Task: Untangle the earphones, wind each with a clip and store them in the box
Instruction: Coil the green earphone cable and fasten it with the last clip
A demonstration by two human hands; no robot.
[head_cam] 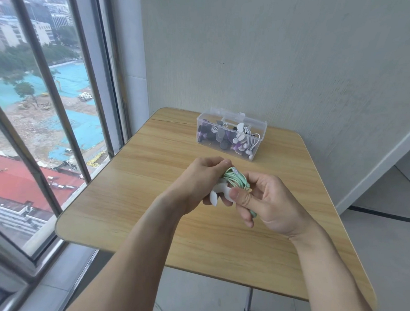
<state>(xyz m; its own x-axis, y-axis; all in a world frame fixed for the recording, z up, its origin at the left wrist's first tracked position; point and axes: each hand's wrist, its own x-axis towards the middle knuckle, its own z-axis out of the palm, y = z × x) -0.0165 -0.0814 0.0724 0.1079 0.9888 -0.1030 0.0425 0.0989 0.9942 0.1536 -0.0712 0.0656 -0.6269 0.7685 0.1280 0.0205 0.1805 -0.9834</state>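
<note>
- I see the mint-green earphone cable (236, 179) gathered into a tight coil, held above the middle of the wooden table (135, 189), between both hands.
- My left hand (201, 179) curls its fingers round the far side of the coil and the white winder clip (218, 194); one lobe of the clip sticks out below the fingers.
- My right hand (263, 201) pinches the near edge of the coil, thumb pressed on top by the clip, the other fingers bent loosely under it.
- I judge this earphone to be at the clipping step: the cable looks fully wound, but I cannot tell whether the clip is closed round it.
- The clear plastic box (231, 134) stands open at the far side of the table, well apart from the hands. Inside lie several wound bundles with white, purple and dark clips, so much of the job looks done.
- Left, as I read it: secure this clip and put the bundle in the box. No other loose earphones show on the table.
- I can read no brand, label or writing anywhere.
</note>
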